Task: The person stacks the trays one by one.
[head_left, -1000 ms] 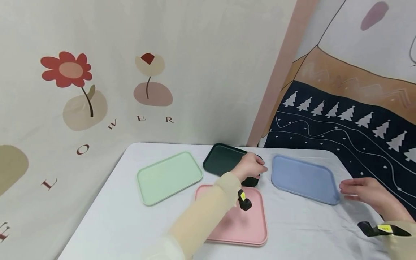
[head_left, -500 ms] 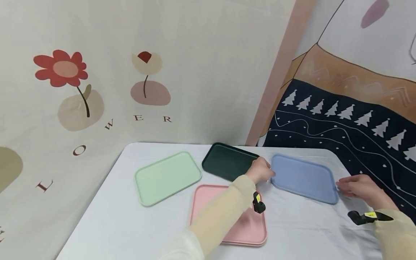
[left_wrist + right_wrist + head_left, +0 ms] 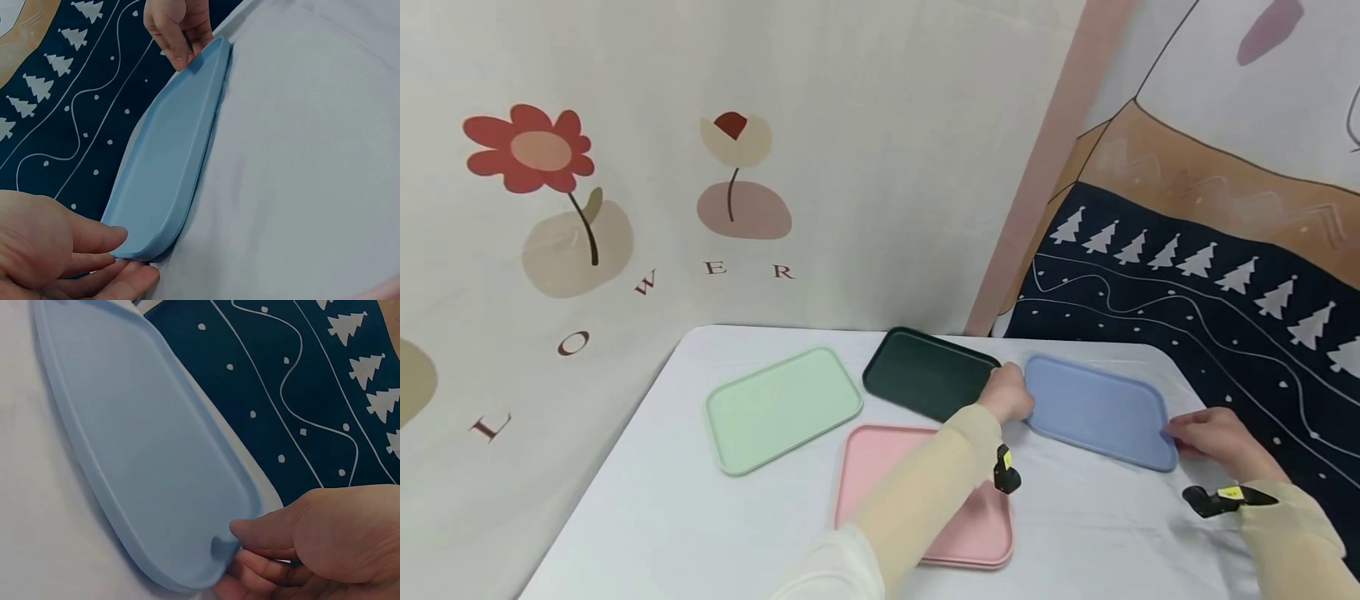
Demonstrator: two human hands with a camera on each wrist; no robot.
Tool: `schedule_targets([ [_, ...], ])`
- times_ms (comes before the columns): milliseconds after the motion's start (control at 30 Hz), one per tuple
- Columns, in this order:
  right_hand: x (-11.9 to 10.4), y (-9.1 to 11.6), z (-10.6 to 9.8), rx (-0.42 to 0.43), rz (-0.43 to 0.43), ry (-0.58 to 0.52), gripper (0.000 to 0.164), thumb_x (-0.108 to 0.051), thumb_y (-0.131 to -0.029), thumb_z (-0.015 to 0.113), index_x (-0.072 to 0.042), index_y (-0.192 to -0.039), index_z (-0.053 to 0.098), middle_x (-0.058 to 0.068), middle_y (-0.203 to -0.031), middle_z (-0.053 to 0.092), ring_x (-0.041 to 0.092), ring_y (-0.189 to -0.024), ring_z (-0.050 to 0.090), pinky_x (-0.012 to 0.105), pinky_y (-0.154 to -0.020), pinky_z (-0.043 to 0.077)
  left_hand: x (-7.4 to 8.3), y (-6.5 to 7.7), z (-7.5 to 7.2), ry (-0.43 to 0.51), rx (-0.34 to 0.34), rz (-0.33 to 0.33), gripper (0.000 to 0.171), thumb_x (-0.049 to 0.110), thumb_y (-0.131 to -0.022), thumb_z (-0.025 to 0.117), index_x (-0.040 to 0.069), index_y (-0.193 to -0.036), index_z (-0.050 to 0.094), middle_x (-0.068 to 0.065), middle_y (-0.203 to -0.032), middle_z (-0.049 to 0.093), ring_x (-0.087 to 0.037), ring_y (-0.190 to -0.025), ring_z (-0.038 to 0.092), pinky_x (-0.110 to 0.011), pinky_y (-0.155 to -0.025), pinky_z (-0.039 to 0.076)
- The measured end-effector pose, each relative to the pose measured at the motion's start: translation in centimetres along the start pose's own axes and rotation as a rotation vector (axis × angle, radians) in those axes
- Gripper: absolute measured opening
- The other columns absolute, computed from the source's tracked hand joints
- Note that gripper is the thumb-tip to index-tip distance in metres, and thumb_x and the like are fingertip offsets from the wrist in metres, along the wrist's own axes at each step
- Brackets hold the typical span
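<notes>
A blue rectangular tray (image 3: 1093, 410) lies at the right of the white table, with a hand at each short end. My left hand (image 3: 1009, 393) holds its left end; in the left wrist view the thumb (image 3: 103, 236) is over the rim and the fingers are below it. At the other end my right hand (image 3: 1213, 435) pinches the edge, the thumb (image 3: 269, 528) on top and fingers underneath. Part of the dark green tray (image 3: 928, 372) is hidden behind my left hand, just left of the blue one.
A light green tray (image 3: 784, 410) lies at the left. Nearer to me are stacked pink trays (image 3: 973, 529), partly covered by my left sleeve (image 3: 917, 492). A printed cloth wall (image 3: 880, 208) rises behind the table (image 3: 647, 500).
My left hand has moved right from over the dark green tray to the blue tray's left end. My right hand has come leftward onto its right end and taken hold.
</notes>
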State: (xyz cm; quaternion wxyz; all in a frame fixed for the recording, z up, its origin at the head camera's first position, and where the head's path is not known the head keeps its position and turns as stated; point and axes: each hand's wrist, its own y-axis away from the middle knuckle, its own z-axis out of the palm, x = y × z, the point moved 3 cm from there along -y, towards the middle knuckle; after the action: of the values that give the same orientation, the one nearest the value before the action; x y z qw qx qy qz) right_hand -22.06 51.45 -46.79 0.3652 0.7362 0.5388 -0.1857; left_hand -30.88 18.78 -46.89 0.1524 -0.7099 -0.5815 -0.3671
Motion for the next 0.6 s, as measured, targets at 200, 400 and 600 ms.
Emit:
schedule_targets([
  [200,-0.1,-0.1,0.9,0.052,-0.001,-0.021,0.048,-0.01,-0.097,0.066,0.031,-0.118,0.055,0.009,-0.091,0.071,0.014,-0.078,0.065,0.028,-0.066,0.061,0.0,-0.2,0.3,-0.019,0.014,-0.01,0.011,0.004,-0.094,0.072,0.007,-0.086,0.066,-0.009,-0.104,0.064,-0.021,-0.084,0.053,-0.029,-0.066,0.049],
  [400,-0.1,-0.2,1.4,0.091,0.007,-0.067,0.044,-0.004,-0.094,0.064,0.032,-0.117,0.053,0.007,-0.086,0.069,0.012,-0.075,0.065,0.027,-0.064,0.062,-0.1,-0.2,0.4,-0.035,0.014,-0.01,0.006,0.0,-0.093,0.073,0.005,-0.094,0.069,-0.011,-0.118,0.066,-0.021,-0.088,0.053,-0.029,-0.065,0.051],
  [600,-0.2,-0.2,1.4,0.1,0.033,-0.07,0.043,-0.003,-0.096,0.063,0.031,-0.119,0.052,0.017,-0.092,0.068,0.015,-0.078,0.065,0.029,-0.064,0.062,0.0,0.2,0.1,-0.044,0.016,0.004,0.008,0.0,-0.093,0.073,0.005,-0.099,0.07,-0.011,-0.122,0.067,-0.02,-0.092,0.053,-0.029,-0.07,0.051],
])
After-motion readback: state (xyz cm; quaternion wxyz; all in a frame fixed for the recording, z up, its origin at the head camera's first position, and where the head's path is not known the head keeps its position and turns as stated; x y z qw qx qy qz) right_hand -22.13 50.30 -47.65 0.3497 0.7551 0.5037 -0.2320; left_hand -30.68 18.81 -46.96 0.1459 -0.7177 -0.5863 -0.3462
